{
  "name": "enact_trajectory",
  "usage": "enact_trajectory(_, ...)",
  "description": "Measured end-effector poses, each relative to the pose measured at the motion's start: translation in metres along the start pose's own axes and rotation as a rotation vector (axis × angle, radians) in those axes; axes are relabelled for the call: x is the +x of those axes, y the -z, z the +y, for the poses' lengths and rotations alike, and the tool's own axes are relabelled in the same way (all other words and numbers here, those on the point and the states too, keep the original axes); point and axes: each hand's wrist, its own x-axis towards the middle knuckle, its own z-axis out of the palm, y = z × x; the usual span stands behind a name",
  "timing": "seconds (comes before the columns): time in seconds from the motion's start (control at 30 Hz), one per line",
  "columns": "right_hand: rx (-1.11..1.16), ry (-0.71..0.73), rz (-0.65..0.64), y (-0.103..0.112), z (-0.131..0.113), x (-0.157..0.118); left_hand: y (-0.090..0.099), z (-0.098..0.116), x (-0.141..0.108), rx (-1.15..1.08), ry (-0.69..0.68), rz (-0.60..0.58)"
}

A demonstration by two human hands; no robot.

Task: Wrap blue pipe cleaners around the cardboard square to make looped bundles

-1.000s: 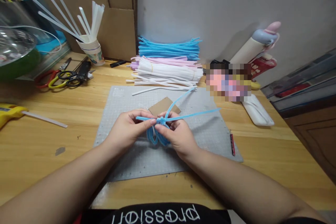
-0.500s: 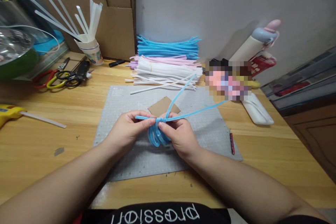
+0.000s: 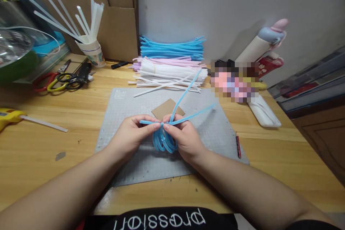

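Blue pipe cleaners (image 3: 163,143), bent into several loops, hang below my fingertips over the grey cutting mat (image 3: 129,167). My left hand (image 3: 137,129) pinches them from the left, and a short straight end pokes out past its fingers. From the other side my right hand (image 3: 184,134) grips the same bunch between thumb and fingers. Two long blue ends rise from the pinch, one toward the back and one toward the right. The two thumbs nearly meet at the gathered top of the loops. Just behind the hands lies a brown cardboard square (image 3: 167,107), partly covered.
Bundles of blue (image 3: 172,48) and white pipe cleaners (image 3: 169,70) lie by the wall. Scissors (image 3: 67,79), a cup of white sticks (image 3: 93,52) and a yellow glue gun (image 3: 10,118) are left. A bottle (image 3: 254,48), white case (image 3: 264,111) and red-black stick (image 3: 238,147) are right.
The right-hand long blue end has swung, its tip now nearer and blurred. The loops have turned slightly and spread to the right. Both hands keep their hold in nearly the same place.
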Motion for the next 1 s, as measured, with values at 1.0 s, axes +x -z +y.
enact_trajectory(1.0, -0.008, 0.018, -0.072, -0.0001, 0.0011, -0.0014, -0.0013, 0.0056, -0.0002, 0.038, -0.081, -0.006)
